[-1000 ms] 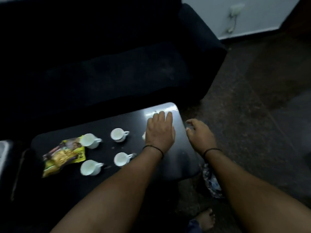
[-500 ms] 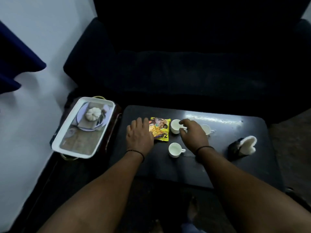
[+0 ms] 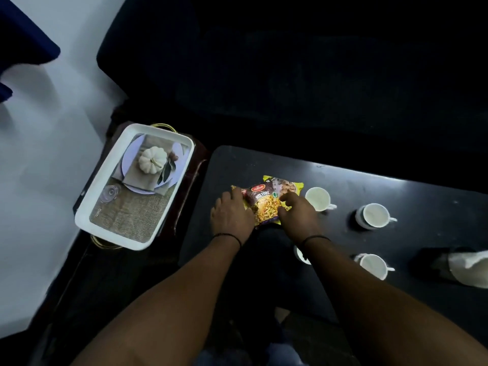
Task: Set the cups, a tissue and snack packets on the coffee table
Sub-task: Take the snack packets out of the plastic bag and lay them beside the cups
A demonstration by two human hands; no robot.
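Head view. Both hands low over the dark tabletop (image 3: 396,180), wrists close together. Left hand (image 3: 231,217) lies palm-down on the left end of a yellow snack packet (image 3: 266,206), fingers curled over its edge. Right hand (image 3: 297,215) presses on the packet's right side, fingertips bent down onto the wrapper. So both hands are closed on the one packet, which lies flat between them.

A second yellowish packet (image 3: 286,184) seems to lie beyond the first, partly under it; dim light, overlap unclear.

Four white cups: one (image 3: 317,198) just right of the right hand, nearly touching the far packet; one (image 3: 373,216) further right; one (image 3: 372,265) right of the right forearm; one (image 3: 299,254) mostly hidden under the right wrist.

White tissue (image 3: 470,268) well right of both hands, standing in a dark holder near the frame edge.

Left of the left hand, off the tabletop, a white-rimmed tray (image 3: 87,212) with a printed pumpkin picture.
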